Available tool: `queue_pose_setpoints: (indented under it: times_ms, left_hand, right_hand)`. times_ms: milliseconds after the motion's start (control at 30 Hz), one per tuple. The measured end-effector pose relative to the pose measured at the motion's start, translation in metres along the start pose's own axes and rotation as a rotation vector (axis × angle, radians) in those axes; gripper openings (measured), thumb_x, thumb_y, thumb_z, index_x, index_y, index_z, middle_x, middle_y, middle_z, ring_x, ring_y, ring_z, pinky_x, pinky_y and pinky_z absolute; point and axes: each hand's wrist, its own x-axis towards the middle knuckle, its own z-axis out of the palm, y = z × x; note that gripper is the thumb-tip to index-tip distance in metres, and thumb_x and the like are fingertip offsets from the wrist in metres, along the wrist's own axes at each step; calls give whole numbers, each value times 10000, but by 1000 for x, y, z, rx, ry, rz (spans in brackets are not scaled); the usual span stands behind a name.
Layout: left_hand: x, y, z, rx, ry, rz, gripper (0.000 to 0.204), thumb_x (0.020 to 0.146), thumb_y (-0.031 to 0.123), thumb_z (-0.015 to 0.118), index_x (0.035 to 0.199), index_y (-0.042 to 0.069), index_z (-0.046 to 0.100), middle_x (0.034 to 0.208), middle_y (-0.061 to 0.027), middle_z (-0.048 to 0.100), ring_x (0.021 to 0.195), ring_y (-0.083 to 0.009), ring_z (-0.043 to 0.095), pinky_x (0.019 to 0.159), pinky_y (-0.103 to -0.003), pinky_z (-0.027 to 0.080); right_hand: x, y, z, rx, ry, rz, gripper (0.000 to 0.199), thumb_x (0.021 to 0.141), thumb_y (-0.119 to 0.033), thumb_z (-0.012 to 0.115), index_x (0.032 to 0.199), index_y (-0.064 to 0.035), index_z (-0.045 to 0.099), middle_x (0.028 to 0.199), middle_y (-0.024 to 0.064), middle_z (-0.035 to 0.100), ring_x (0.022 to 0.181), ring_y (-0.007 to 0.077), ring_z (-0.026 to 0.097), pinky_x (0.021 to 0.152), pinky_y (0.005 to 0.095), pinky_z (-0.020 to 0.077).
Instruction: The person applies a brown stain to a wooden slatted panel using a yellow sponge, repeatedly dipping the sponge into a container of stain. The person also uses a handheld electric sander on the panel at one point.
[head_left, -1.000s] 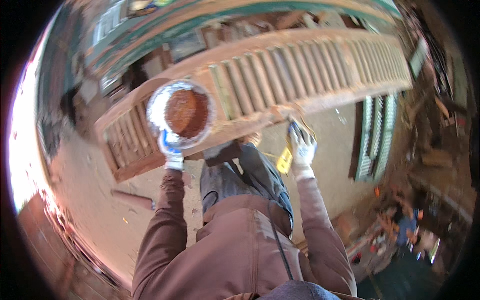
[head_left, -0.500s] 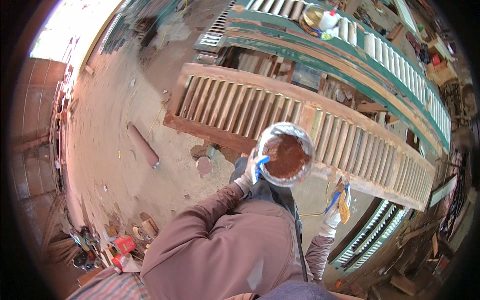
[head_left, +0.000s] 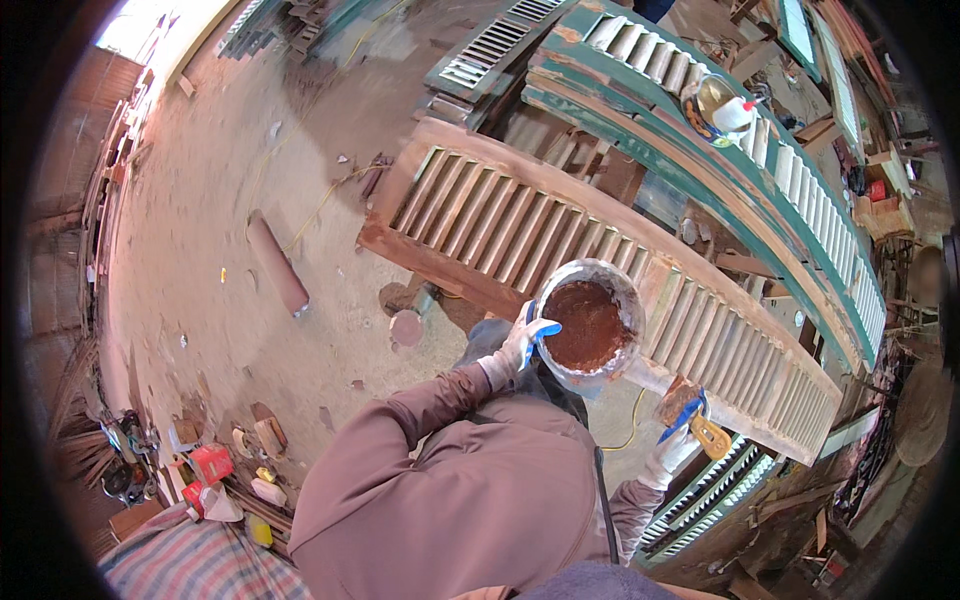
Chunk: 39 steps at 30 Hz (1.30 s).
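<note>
Brimming with rust-brown paint, the crusted white bucket [head_left: 592,325].

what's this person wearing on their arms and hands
Long brownish-mauve sleeves cover both arms to the wrists. The left hand and right hand wear whitish work gloves with blue on the fingers. No watch or other markings show.

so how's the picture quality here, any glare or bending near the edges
Head view: strong fisheye, so the brown louvred shutter and the green shutter curve toward the rim; daylight is blown out at top left; the bucket of brown paint in the left hand is sharp; the right hand with its brush is slightly soft.
</note>
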Motion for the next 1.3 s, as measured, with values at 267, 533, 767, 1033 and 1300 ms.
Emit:
queue_pose_setpoints:
  times_ms: [267, 533, 767, 1033, 1300]
  left_hand:
    - [24, 46, -8, 51, -113, -65, 787, 788, 96, 706, 1489, 73, 349, 1174, -79, 592, 974, -167, 606, 804, -284, 509]
    - [45, -17, 26, 700, -93, -123, 1027, 779, 460, 689, 1592, 135, 153, 1536, -347, 263, 1401, -457, 361, 1142, -477, 338]
    - [-4, -42, 22, 580, -98, -144, 894, 854, 592, 648, 1525, 100, 322, 1355, -263, 489, 1139, -365, 580, 920, -438, 501]
    - [-129, -85, -148, 461, 359, -71, 463, 961, 326, 639, 1314, 35, 566, 1053, -72, 667, 890, -139, 634, 804, -303, 523]
    - [-206, -156, -336, -108, 843, -238, 312, 983, 324, 592, 1243, 159, 549, 1036, -38, 600, 882, -207, 654, 686, -365, 578]
  right_hand:
    - [9, -61, 84, -94, 110, 181, 343, 957, -156, 674, 1227, 45, 611, 1116, 108, 669, 952, 167, 655, 849, 301, 541]
    - [17, -36, 135, 21, -6, 456, 423, 914, -335, 725, 1119, 25, 642, 1005, 115, 686, 846, 185, 674, 730, 319, 555]
    - [35, 23, 69, 134, 28, 522, 514, 903, -329, 727, 1222, 56, 606, 1184, 172, 655, 1000, 281, 667, 879, 419, 555]
    - [100, 111, -53, 396, -239, 658, 601, 1013, -435, 519, 1433, -6, 487, 1459, 119, 523, 1345, 278, 479, 1174, 391, 312]
    - [141, 173, -114, 356, -8, 802, 395, 1010, -345, 548, 1283, -66, 609, 1244, 50, 671, 1085, 260, 644, 974, 387, 508]
